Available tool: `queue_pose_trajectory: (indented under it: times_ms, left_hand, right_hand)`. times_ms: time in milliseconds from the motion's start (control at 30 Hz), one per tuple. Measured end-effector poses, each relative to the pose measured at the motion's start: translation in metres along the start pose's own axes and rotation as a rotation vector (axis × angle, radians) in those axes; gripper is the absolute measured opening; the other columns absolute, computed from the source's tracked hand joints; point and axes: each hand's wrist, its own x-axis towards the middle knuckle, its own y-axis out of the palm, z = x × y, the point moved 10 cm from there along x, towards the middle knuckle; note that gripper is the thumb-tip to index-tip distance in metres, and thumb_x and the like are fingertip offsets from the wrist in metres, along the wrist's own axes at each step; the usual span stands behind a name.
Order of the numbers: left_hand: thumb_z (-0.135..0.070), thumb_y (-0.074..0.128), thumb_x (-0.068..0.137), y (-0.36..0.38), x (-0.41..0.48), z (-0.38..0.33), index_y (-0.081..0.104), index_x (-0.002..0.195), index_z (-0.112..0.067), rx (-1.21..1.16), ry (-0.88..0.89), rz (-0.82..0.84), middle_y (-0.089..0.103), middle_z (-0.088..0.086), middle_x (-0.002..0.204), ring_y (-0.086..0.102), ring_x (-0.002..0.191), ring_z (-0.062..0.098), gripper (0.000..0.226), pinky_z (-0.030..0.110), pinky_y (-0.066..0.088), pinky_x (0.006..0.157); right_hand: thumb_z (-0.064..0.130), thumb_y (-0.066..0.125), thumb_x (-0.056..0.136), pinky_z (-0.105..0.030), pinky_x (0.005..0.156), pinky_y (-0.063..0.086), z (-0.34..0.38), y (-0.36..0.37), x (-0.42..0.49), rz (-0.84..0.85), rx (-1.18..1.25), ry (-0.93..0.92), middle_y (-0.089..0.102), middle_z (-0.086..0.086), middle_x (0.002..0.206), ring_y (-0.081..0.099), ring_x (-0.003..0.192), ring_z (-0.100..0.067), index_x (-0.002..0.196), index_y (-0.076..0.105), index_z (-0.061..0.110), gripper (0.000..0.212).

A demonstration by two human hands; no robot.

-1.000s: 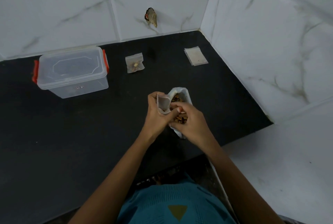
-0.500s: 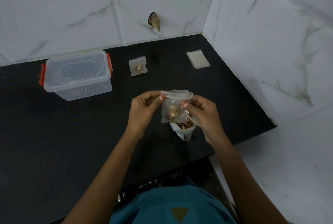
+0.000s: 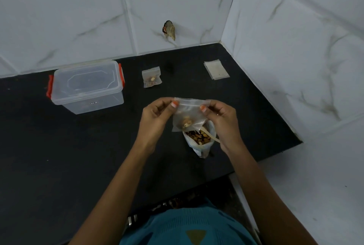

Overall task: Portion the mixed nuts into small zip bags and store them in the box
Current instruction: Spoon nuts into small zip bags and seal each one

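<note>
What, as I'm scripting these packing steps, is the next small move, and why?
Probably press the zip shut: the left hand and right hand pinch the top corners of the small zip bag, which already holds a few nuts.

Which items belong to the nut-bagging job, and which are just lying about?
Job: held small clear zip bag; open white nut pouch; filled zip bag on black counter; empty zip-bag stack; clear red-latched plastic box.
Idle: brownish scrap on tiled wall.

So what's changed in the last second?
The small zip bag has come up off the open nut pouch; the left hand and right hand now pinch its top corners, a few nuts inside. The lidded box, the filled bag and the spare bags stayed put.
</note>
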Motion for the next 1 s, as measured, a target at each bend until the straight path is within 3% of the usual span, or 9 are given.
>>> queue_pose_trajectory:
  times_ms: [133,300,367,433,500,567,700,1000]
  left_hand:
    - [-0.028,0.062,0.069,0.011,0.001,0.000,0.061,0.101,-0.025,-0.022,-0.043,0.064,0.064,-0.009,0.106,0.063,0.098,0.001,0.033,0.017,0.053,0.073]
    - [-0.029,0.063,0.073,0.011,0.004,-0.009,0.062,0.093,-0.023,0.125,0.029,0.049,0.065,-0.005,0.096,0.065,0.091,0.006,0.021,0.022,0.055,0.075]
    - [-0.028,0.063,0.074,0.010,0.005,-0.011,0.062,0.092,-0.023,0.141,0.044,0.037,0.066,-0.004,0.094,0.066,0.089,0.008,0.019,0.024,0.056,0.075]
    - [-0.019,0.064,0.079,0.008,0.006,-0.011,0.062,0.091,-0.023,0.141,0.048,0.025,0.066,-0.004,0.093,0.066,0.088,0.006,0.013,0.022,0.056,0.074]
    - [-0.012,0.061,0.083,0.010,0.006,-0.010,0.061,0.092,-0.024,0.163,0.050,0.039,0.066,-0.006,0.093,0.065,0.089,0.003,0.015,0.019,0.054,0.074]
    - [-0.012,0.061,0.083,0.013,0.006,-0.008,0.062,0.093,-0.022,0.169,0.039,0.057,0.066,-0.004,0.095,0.065,0.090,0.006,0.014,0.020,0.054,0.076]
    - [-0.015,0.062,0.081,0.014,0.004,-0.002,0.065,0.091,-0.020,0.084,-0.029,0.046,0.069,-0.003,0.093,0.066,0.088,0.007,0.012,0.019,0.054,0.074]
    - [-0.007,0.060,0.082,0.002,0.004,-0.004,0.064,0.090,-0.015,0.012,-0.024,-0.031,0.069,-0.007,0.085,0.066,0.085,0.002,0.012,0.012,0.050,0.070]
  right_hand:
    - [0.001,0.058,0.085,-0.019,0.074,0.052,0.008,0.011,-0.001,0.049,0.005,-0.044,0.063,0.003,0.086,0.061,0.083,-0.006,0.085,0.064,0.017,0.018]
    - [0.003,0.058,0.084,-0.017,0.071,0.051,0.014,0.016,-0.003,0.077,-0.006,-0.068,0.065,0.003,0.085,0.062,0.080,-0.003,0.084,0.065,0.017,0.016]
    - [0.007,0.058,0.086,-0.021,0.076,0.052,0.013,0.018,-0.003,0.114,-0.009,-0.036,0.065,-0.001,0.088,0.063,0.086,-0.009,0.088,0.065,0.016,0.012]
    - [0.009,0.058,0.086,-0.026,0.082,0.052,0.013,0.022,-0.004,0.164,0.004,-0.025,0.066,-0.002,0.091,0.063,0.091,-0.015,0.090,0.066,0.017,0.012]
    - [0.010,0.060,0.085,-0.021,0.078,0.052,0.016,0.024,-0.005,0.175,-0.027,-0.058,0.067,0.001,0.088,0.064,0.087,-0.008,0.088,0.066,0.018,0.011]
    - [0.008,0.061,0.084,-0.015,0.071,0.051,0.019,0.024,-0.004,0.162,-0.046,-0.081,0.066,0.004,0.083,0.063,0.078,0.001,0.086,0.067,0.016,0.010]
    - [0.005,0.061,0.084,-0.012,0.068,0.050,0.021,0.023,-0.001,0.126,-0.082,-0.113,0.065,0.006,0.081,0.063,0.075,0.004,0.082,0.065,0.017,0.013]
    - [0.010,0.062,0.084,-0.021,0.072,0.054,0.007,0.013,0.003,0.108,0.024,0.035,0.069,-0.002,0.087,0.067,0.082,-0.010,0.091,0.067,0.013,0.009]
